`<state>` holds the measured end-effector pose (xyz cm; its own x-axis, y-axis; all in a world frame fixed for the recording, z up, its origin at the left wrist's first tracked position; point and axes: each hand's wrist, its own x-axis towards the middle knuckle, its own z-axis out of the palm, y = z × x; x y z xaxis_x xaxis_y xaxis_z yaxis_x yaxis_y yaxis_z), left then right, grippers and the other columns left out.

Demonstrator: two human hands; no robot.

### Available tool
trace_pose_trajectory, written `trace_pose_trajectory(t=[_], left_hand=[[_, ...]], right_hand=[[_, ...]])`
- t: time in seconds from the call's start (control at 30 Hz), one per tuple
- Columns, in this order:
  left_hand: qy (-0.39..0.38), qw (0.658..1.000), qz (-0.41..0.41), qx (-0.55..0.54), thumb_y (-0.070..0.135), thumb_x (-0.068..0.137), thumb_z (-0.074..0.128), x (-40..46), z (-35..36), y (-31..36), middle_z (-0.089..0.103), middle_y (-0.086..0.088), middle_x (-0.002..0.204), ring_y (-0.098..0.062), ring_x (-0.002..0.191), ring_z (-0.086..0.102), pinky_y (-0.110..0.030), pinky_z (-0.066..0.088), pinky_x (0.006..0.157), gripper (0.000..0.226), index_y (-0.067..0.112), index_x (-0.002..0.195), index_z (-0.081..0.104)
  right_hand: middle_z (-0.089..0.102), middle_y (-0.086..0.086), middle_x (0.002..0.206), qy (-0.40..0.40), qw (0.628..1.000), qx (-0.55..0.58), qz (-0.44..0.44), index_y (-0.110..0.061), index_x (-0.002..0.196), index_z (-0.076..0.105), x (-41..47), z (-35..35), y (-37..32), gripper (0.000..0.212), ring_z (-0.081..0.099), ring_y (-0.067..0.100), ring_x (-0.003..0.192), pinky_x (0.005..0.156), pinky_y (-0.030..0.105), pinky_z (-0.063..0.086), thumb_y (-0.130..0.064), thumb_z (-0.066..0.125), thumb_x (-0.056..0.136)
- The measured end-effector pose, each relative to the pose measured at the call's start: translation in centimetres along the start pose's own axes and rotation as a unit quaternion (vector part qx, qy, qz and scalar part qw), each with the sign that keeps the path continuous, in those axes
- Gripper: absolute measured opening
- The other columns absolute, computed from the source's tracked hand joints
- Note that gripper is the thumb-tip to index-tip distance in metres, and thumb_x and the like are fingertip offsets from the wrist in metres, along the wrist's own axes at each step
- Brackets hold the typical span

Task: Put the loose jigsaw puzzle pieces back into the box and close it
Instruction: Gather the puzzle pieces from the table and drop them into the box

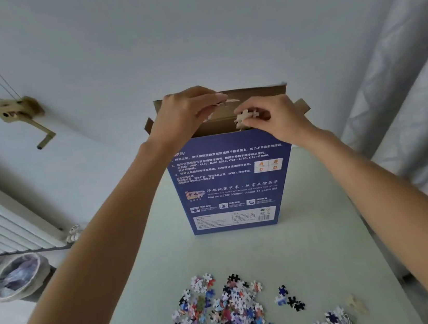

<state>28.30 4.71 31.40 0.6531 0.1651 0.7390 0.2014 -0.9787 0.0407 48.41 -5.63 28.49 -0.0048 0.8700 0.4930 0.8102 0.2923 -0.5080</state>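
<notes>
Puzzle pieces (229, 315) lie heaped on the pale table (313, 244) on my side of the blue box (230, 181), which stands upright with its top flaps open. I see my right hand (273, 117) pinching a few pale, face-down pieces (245, 117) over the box mouth. My left hand (183, 114) curls round more pieces (222, 102) just above the opening.

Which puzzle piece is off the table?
The tan puzzle piece pinched by the right hand above the open box; the rest lie on the table.
</notes>
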Motion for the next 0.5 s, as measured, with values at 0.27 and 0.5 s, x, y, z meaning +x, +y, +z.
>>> trace_pose_trajectory(t=[0.27,0.5], left_hand=[[-0.228,0.972,-0.040,0.034,0.015,0.087,0.063,0.2,0.8,-1.5,0.070,0.001,0.105,-0.021,0.085,0.066,-0.024,0.042,0.069,0.025,0.020,0.111,0.068],[-0.277,0.952,-0.131,0.011,0.036,0.094,0.050,-0.5,0.8,-1.3,0.068,0.005,0.101,-0.014,0.088,0.062,-0.024,0.041,0.071,0.031,0.024,0.121,0.060]], right_hand=[[0.068,-0.007,0.099,-0.038,0.997,-0.065,0.032,-0.019,0.103,0.067,0.1,-0.2,0.4,0.017,0.062,0.009,0.088,0.075,0.027,0.049,-0.022,0.055,0.092],[0.067,-0.002,0.105,-0.034,0.996,-0.067,0.044,-0.016,0.106,0.066,0.0,-0.5,0.2,0.018,0.061,0.009,0.092,0.080,0.025,0.052,-0.014,0.059,0.090]])
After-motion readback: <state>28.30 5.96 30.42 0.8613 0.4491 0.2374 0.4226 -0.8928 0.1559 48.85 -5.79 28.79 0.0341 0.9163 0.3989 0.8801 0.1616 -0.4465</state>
